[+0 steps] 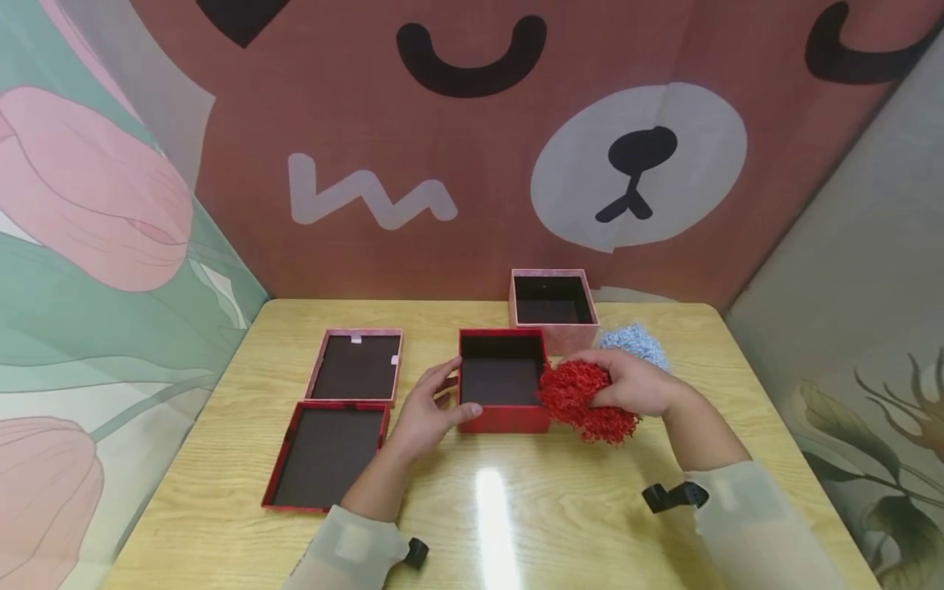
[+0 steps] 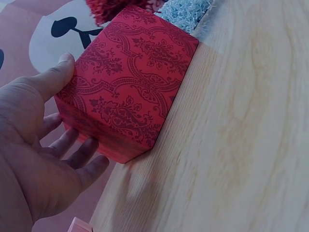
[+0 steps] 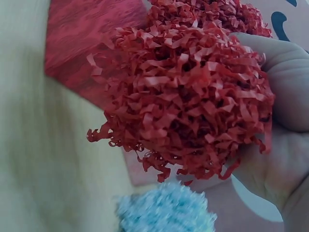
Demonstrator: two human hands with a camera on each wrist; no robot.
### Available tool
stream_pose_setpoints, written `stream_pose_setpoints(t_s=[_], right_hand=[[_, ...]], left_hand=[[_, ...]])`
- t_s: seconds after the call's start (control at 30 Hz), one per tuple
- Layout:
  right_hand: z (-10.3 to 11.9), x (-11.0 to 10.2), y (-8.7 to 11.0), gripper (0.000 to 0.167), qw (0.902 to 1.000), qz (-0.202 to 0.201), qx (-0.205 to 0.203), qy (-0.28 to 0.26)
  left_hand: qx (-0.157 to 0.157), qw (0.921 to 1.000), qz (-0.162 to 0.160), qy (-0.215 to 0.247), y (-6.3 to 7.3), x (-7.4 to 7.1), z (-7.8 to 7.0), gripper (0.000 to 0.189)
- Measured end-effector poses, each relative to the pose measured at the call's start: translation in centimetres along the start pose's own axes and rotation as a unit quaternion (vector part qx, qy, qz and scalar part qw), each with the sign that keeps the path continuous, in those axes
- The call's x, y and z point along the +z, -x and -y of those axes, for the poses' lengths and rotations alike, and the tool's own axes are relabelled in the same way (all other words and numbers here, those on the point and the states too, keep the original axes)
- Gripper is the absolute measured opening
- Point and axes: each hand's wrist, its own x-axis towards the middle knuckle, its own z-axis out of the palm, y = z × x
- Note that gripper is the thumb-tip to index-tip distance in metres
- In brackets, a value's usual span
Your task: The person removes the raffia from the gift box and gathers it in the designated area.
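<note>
A red patterned box (image 1: 504, 419) stands without its lid on the table, its dark inside facing up. My left hand (image 1: 426, 412) is at its left front corner, thumb on the front by the rim and fingers spread along the left wall; the left wrist view shows the fingers (image 2: 87, 153) loosely bent beside that wall. My right hand (image 1: 634, 383) grips a bulky clump of red crinkle-cut shredded paper (image 1: 578, 392) at the box's right edge. In the right wrist view the clump (image 3: 188, 96) hides most of the fingertips.
Behind the red box is a pink box (image 1: 555, 336), also lidless. Light blue shredded paper (image 1: 640, 344) lies right of it, partly behind my right hand. A pink-rimmed lid (image 1: 357, 366) and a red-rimmed lid (image 1: 324, 459) lie inside-up on the left. Patterned cloth walls surround the wooden table (image 1: 575, 524).
</note>
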Motion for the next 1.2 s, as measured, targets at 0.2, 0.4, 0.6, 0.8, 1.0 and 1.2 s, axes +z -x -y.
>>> stream_pose_setpoints(t_s=[0.2, 0.4, 0.6, 0.8, 1.0, 1.2], right_hand=[[-1.9, 1.0, 1.2, 0.059, 0.9998, -0.011, 0.012, -0.013], [-3.6, 2.0, 1.8, 0.060, 0.9988, -0.034, 0.026, -0.022], [-5.4, 3.6, 2.2, 0.057, 0.9973, -0.062, 0.037, -0.012], [-6.5, 5.3, 2.3, 0.058, 0.9941, -0.100, 0.028, 0.033], [-6.8, 6.1, 2.1, 0.063, 0.9905, -0.099, 0.023, 0.093], [-6.8, 6.1, 2.1, 0.067, 0.9883, -0.101, 0.022, 0.112]], left_hand=[[-0.005, 1.0000, -0.003, -0.004, 0.2, -0.1, -0.1, 0.084], [-0.007, 0.9999, -0.004, -0.006, 0.3, -0.1, -0.3, 0.085], [-0.004, 0.9999, -0.002, -0.010, 0.3, -0.1, -0.3, 0.085], [-0.007, 0.9999, -0.002, -0.014, 0.3, -0.1, -0.4, 0.086], [-0.013, 0.9998, -0.002, -0.016, 0.3, -0.2, -0.4, 0.087], [-0.017, 0.9993, 0.004, -0.033, 0.3, -0.4, -0.7, 0.090]])
